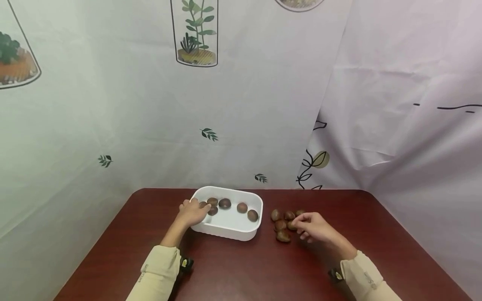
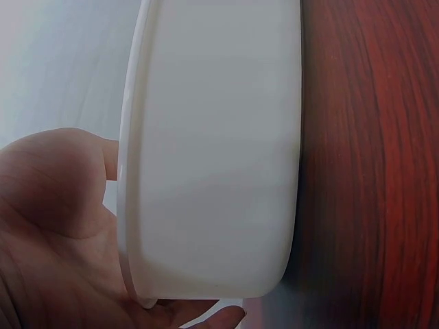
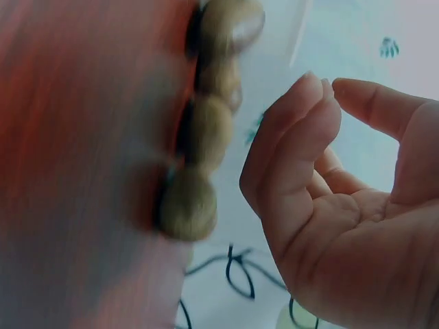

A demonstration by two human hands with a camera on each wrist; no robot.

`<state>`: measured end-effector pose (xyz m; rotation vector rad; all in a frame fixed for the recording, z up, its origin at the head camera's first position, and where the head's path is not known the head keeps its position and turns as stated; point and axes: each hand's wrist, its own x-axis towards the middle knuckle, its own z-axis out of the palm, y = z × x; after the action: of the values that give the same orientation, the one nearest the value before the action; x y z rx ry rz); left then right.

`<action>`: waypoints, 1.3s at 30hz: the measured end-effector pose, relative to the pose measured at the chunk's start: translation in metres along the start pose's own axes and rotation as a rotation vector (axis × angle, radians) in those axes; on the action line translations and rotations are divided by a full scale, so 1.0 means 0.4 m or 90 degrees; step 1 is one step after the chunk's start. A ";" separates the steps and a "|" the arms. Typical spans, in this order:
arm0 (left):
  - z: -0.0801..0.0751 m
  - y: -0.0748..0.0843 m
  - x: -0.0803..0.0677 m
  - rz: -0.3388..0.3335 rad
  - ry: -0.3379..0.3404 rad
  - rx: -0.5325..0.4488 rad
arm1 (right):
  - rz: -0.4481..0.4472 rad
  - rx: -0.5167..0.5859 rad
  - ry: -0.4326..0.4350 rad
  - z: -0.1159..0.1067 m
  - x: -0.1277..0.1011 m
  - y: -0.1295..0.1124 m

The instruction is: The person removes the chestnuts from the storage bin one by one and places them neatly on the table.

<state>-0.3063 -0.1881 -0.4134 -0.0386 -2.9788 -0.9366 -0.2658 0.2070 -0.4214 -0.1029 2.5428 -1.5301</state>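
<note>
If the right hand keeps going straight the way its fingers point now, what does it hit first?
Most likely the loose chestnuts on the table. The right hand holds nothing, fingers curled toward that cluster, the nearest nut right at the fingertips. Whether it already touches one is unclear. The white tray lies farther on.

My left hand (image 2: pixel 48 240) is cut off by the left and bottom edges of its wrist view, and the white tub (image 2: pixel 212 151) hides my fingertips and everything inside it. In my right wrist view the chestnuts (image 3: pixel 199 130) are blurred, and the nearest one runs past the top edge. From the head view I cannot tell whether my right hand (image 1: pixel 314 228) touches any.
</note>
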 end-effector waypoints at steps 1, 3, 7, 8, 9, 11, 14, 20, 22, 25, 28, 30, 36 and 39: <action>0.000 0.000 -0.001 0.001 -0.001 0.001 | -0.005 -0.003 -0.009 0.008 0.000 -0.006; 0.000 0.001 -0.001 0.004 0.000 0.002 | -0.015 -0.006 -0.017 0.024 0.001 -0.017; 0.000 0.000 0.000 0.007 0.000 0.003 | -0.038 -0.007 -0.025 0.054 0.006 -0.043; 0.001 -0.001 0.001 0.008 0.001 0.005 | -0.041 -0.001 -0.028 0.062 0.007 -0.049; 0.002 -0.003 0.001 0.008 0.000 0.006 | -0.043 0.007 -0.033 0.070 0.008 -0.055; 0.004 -0.005 0.001 0.007 0.000 0.009 | -0.048 0.036 -0.049 0.088 0.011 -0.069; 0.005 -0.008 0.000 0.007 0.002 0.009 | -0.070 0.085 -0.069 0.112 0.015 -0.095; 0.003 -0.008 -0.002 0.005 0.001 0.003 | -0.118 0.127 -0.091 0.166 0.027 -0.159; 0.003 -0.008 -0.001 0.006 0.001 0.002 | -0.128 0.134 -0.093 0.188 0.035 -0.173; 0.005 -0.008 0.000 0.004 0.002 0.000 | -0.133 0.147 -0.098 0.224 0.047 -0.188; 0.006 -0.007 -0.001 0.002 -0.002 -0.008 | -0.135 0.163 -0.111 0.257 0.056 -0.198; 0.006 -0.006 -0.002 0.001 -0.004 -0.013 | -0.137 0.172 -0.122 0.275 0.062 -0.201; 0.006 -0.006 -0.002 0.005 0.000 -0.014 | -0.125 0.208 -0.133 0.317 0.085 -0.204; 0.005 -0.005 0.000 0.006 0.003 -0.012 | -0.123 0.216 -0.126 0.334 0.098 -0.207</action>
<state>-0.3062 -0.1887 -0.4160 -0.0507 -2.9626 -0.9611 -0.2822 0.0462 -0.4139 -0.4421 2.1418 -1.8930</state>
